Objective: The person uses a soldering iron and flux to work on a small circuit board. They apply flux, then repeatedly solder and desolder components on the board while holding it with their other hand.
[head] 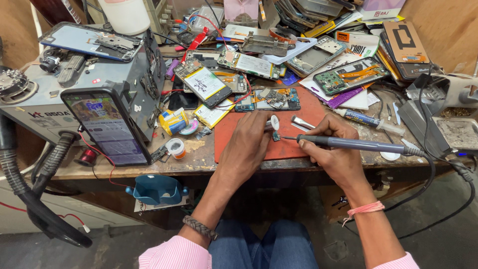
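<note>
My right hand [332,149] grips a grey soldering iron [356,145] like a pen, its thin tip pointing left onto a tiny green circuit part [276,136] on the red work mat [298,117]. My left hand [246,144] rests palm down on the mat just left of that part, its fingertips beside it and against a small white piece [274,122]. Metal tweezers [301,122] lie on the mat just beyond the iron's tip.
Opened phones and circuit boards [348,74] crowd the back of the wooden bench. A grey rework station [74,84] with a lit phone [107,127] leaning on it stands at left. Solder spools [175,148], a syringe [371,121] and the iron's black cable [438,169] lie nearby.
</note>
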